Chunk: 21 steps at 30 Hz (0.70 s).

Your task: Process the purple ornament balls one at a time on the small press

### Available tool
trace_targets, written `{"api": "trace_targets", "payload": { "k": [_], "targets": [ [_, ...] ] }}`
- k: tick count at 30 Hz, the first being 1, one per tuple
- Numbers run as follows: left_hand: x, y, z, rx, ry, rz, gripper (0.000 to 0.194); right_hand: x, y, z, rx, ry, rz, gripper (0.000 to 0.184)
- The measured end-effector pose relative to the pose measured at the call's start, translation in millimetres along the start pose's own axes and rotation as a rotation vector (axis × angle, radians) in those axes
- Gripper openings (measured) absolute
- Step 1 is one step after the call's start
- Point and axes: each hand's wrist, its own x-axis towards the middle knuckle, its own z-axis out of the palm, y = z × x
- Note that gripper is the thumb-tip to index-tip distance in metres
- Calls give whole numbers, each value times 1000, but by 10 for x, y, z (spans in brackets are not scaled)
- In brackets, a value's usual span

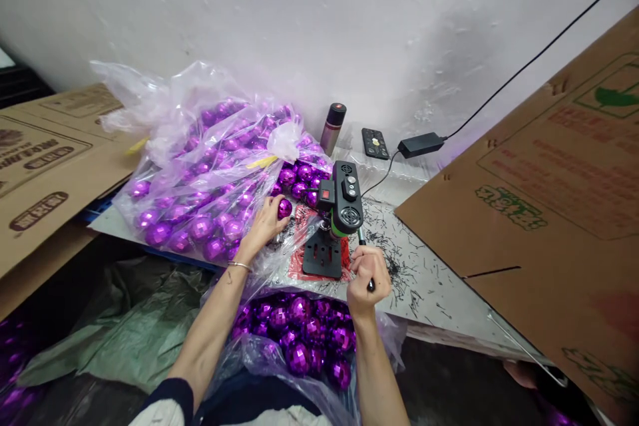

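My left hand (pixel 265 221) pinches a shiny purple faceted ball (pixel 284 208) between thumb and fingers, just left of a small black bench machine (pixel 348 194). The machine has a red switch, round vents and a slotted black base plate (pixel 322 261) on a red patch. On its right side, my right hand (pixel 369 274) is wrapped round a lever handle (pixel 371 285), whose dark end shows past the fist. More purple balls (pixel 299 309) fill an open plastic bag at my lap. A large clear bag (pixel 174 140) of the same balls lies to the left.
Behind the machine stand a dark bottle (pixel 333 128), a phone (pixel 375 143) and a black power adapter (pixel 421 144) with its cord. Small black bits (pixel 417 276) litter the white tabletop. Cardboard boxes flank it, left (pixel 44 166) and right (pixel 524 213).
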Motion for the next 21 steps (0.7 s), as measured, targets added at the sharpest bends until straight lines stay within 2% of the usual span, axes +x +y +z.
{"api": "trace_targets", "payload": {
  "k": [2,4,6,8,10,12,16,21],
  "targets": [
    [-54,118,-49,-285,-19,-80,59,12,-10,0,1,-7,5,37],
    [-179,259,-57,-605,-95,-199,58,26,-24,2,2,-3,19,37],
    [-357,390,-7,-874,-185,-308,60,52,-48,7,2,9,42,37],
    [-537,482,103,-1020,-246,-406,59,99,-83,13,3,19,70,37],
    [-675,522,255,-1031,-261,-468,57,163,-124,16,5,21,103,39],
    [-755,514,419,-949,-221,-457,58,231,-162,16,10,16,131,41],
    [-803,421,657,-727,-111,-283,60,313,-203,12,26,2,151,41],
    [-793,345,735,-452,-88,-65,54,299,-199,9,7,-4,143,40]
  ]
}}
